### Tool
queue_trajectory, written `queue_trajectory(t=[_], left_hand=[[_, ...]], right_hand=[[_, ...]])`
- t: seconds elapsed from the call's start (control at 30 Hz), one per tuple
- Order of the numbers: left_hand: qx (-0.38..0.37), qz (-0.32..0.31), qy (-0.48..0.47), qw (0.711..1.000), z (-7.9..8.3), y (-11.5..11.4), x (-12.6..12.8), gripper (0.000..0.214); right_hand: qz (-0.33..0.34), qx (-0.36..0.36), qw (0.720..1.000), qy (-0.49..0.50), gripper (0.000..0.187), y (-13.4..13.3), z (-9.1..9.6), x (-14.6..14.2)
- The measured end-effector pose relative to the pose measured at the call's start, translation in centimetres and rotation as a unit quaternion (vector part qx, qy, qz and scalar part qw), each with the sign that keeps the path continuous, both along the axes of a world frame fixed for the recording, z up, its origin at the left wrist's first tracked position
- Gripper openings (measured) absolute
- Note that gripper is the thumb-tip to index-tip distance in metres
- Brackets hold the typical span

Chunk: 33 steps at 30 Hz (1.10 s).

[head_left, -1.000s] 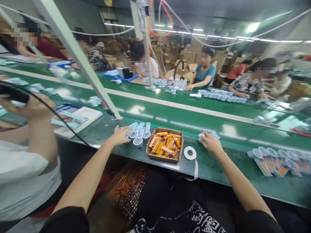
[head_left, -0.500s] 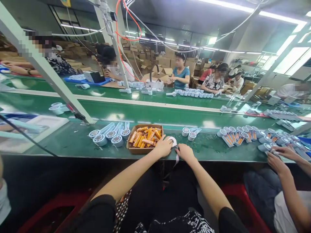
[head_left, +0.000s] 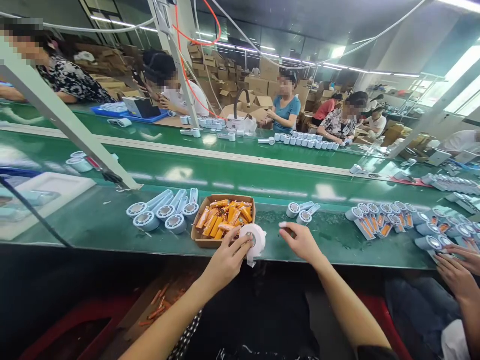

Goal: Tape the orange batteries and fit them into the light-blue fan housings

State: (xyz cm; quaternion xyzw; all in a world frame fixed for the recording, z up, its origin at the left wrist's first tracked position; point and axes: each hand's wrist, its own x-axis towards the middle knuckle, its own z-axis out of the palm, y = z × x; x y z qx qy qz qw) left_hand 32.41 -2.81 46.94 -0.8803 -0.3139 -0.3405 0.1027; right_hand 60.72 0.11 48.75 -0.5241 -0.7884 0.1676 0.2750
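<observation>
My left hand [head_left: 229, 254] grips a roll of white tape [head_left: 258, 241], its fingers reaching into the core. A short loose end of tape hangs from the bottom of the roll. Just left of the roll is a cardboard box [head_left: 198, 242] filled with orange-wrapped battery packs [head_left: 221, 220]. My right hand [head_left: 303, 243] is apart from the roll, over the bench, its thumb and forefinger closed together. A small white piece, which looks like tape, shows at those fingertips. Behind it lie two light-blue fan bodies [head_left: 304, 217] with handles.
Several blue fan bodies [head_left: 176, 223] lie left of the box. More, with orange packs in their handles [head_left: 385, 229], fill the right side near a co-worker's hands [head_left: 455, 265]. A green conveyor [head_left: 232, 175] runs behind, and a slanted metal post [head_left: 67, 122] stands at left.
My hands have moved apart. The tape roll has come left and nearer to me in my left hand, while my right hand has left the hanging strip. The camera view has shifted.
</observation>
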Motion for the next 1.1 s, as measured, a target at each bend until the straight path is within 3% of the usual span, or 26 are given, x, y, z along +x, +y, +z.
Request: queue_trajectory(t=[0.1, 0.17, 0.27, 0.37, 0.43, 0.5, 0.6, 0.67, 0.77, 0.83, 0.97, 1.1], left_hand=[[-0.013, 0.028, -0.093, 0.995, -0.5, -0.9, -1.4, 0.032], [-0.029, 0.045, -0.134, 0.990, -0.8, -1.0, -1.9, 0.029], [-0.054, 0.062, -0.161, 0.984, -1.0, -1.3, -2.6, 0.021], [-0.072, 0.071, -0.163, 0.981, -1.0, -1.6, -3.2, 0.016], [-0.074, 0.074, -0.156, 0.982, -0.9, -1.8, -3.5, 0.017], [-0.071, 0.074, -0.139, 0.985, -0.8, -1.9, -3.6, 0.021], [-0.054, 0.074, -0.097, 0.991, -0.8, -1.6, -3.6, 0.027], [-0.037, 0.079, -0.066, 0.994, -0.7, -1.5, -3.6, 0.031], [-0.028, 0.086, -0.020, 0.996, -0.5, -1.3, -3.6, 0.038], [-0.030, 0.085, 0.006, 0.996, -0.3, -1.2, -3.4, 0.040], [-0.042, 0.074, 0.033, 0.996, -0.5, -1.1, -2.9, 0.047], [-0.057, 0.078, 0.051, 0.994, -0.8, -1.0, -1.9, 0.053]], right_hand=[[0.089, -0.033, 0.995, -0.042, 0.021, 7.0, 1.4, -4.3], [0.117, -0.051, 0.990, -0.055, 0.017, 10.5, 1.3, -7.6], [0.133, -0.077, 0.987, -0.047, 0.017, 13.3, 0.1, -10.9], [0.133, -0.089, 0.987, 0.002, 0.016, 14.0, -1.3, -11.6], [0.128, -0.095, 0.986, 0.047, 0.016, 13.7, -1.8, -10.8], [0.104, -0.094, 0.981, 0.136, 0.028, 12.6, -1.9, -9.5], [0.070, -0.108, 0.930, 0.345, 0.045, 9.2, -1.0, -7.2], [0.087, -0.147, 0.900, 0.401, 0.049, 6.2, 0.1, -5.9], [0.121, -0.188, 0.922, 0.316, 0.043, 2.3, 1.5, -4.5], [0.110, -0.160, 0.945, 0.262, 0.034, 0.8, 1.7, -4.0], [0.079, -0.075, 0.972, 0.208, 0.038, -0.2, 0.6, -3.5], [0.069, -0.066, 0.972, 0.216, 0.043, -1.0, -0.5, -3.7]])
